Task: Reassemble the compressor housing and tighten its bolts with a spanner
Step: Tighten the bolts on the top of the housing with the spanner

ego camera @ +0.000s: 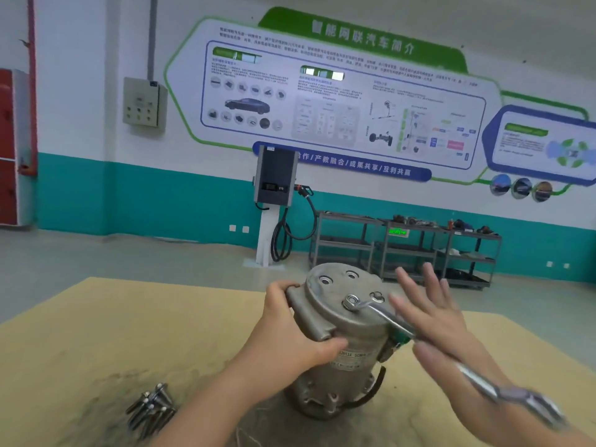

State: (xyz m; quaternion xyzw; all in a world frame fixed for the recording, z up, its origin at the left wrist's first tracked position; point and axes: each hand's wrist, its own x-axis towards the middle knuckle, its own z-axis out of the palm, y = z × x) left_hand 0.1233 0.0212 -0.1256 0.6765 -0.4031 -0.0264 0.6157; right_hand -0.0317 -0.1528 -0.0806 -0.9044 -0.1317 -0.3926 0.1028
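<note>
The grey metal compressor housing [342, 343] stands upright on the tan table [96, 333], its round end cover on top. My left hand [290, 337] grips the housing's left side, fingers over a mounting lug and thumb across the body. A silver spanner [383, 317] has its ring end on a bolt head [351, 301] on the cover, and its handle runs down to the right. My right hand [429, 314] presses against the handle with straight, spread fingers; it is motion-blurred. Several long bolts [151, 408] lie in a pile on the table at the lower left.
A grey floor lies beyond the table's far edge. A charging post [274, 201] with a black cable stands by the teal and white wall. To its right stand grey metal shelf racks [406, 250] carrying parts.
</note>
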